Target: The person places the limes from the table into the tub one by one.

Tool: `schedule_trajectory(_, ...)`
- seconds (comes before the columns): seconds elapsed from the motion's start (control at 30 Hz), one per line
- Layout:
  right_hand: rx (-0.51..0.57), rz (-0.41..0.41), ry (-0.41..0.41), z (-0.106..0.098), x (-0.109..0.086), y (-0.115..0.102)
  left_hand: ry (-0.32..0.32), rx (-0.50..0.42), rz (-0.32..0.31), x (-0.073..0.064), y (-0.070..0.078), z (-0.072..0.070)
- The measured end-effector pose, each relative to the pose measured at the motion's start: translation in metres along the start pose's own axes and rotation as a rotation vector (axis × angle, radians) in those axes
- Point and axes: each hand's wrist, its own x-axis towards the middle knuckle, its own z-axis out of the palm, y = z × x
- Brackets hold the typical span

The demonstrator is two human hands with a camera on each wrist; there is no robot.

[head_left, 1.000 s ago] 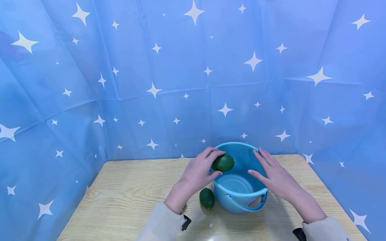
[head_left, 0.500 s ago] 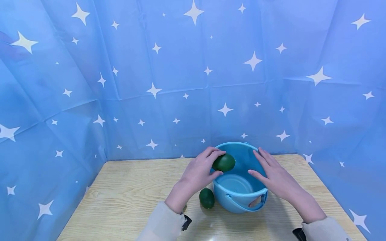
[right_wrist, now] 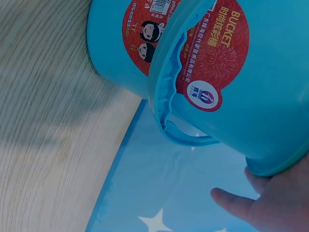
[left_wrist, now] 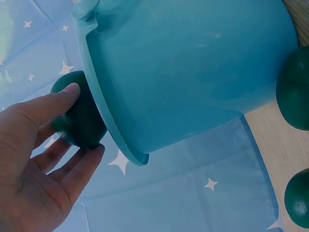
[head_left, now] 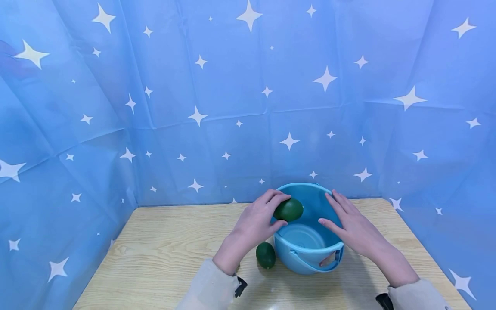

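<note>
My left hand (head_left: 253,217) pinches a smooth, dark green oval fruit (head_left: 289,209) between thumb and fingers at the left side of the blue bucket's rim. The bucket (head_left: 306,262) stands upright on the table, and its bare inner bottom shows. In the left wrist view, the held fruit (left_wrist: 82,116) is partly behind the rim, with the left hand (left_wrist: 43,159) around it. My right hand (head_left: 358,228) lies at the bucket's right rim, fingers extended and thumb over the opening. Only part of the right hand (right_wrist: 275,203) shows in the right wrist view.
A second green fruit (head_left: 265,255) lies left of the bucket. Another fruit (left_wrist: 298,198) shows in the left wrist view, almost hidden by my left wrist from above. The bucket's handle (right_wrist: 186,137) hangs at its front. A starry blue curtain (head_left: 232,99) stands behind the wooden table (head_left: 166,245).
My left hand and the fruit it holds have shifted very slightly to the right over the bucket. The right hand, the bucket and the fruit on the table have stayed put.
</note>
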Motion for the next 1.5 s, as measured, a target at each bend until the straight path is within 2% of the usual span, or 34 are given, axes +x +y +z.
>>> schedule_trajectory(0.97,-0.001,0.0,0.006,0.0002,-0.0004,0.0011,0.032,0.014,-0.022,-0.0023,0.0004,0.0015)
schedule_trajectory(1.5,0.011,0.003,0.001,0.001,0.0002,0.0027,0.029,-0.017,-0.045,-0.0031,-0.0015,0.0027)
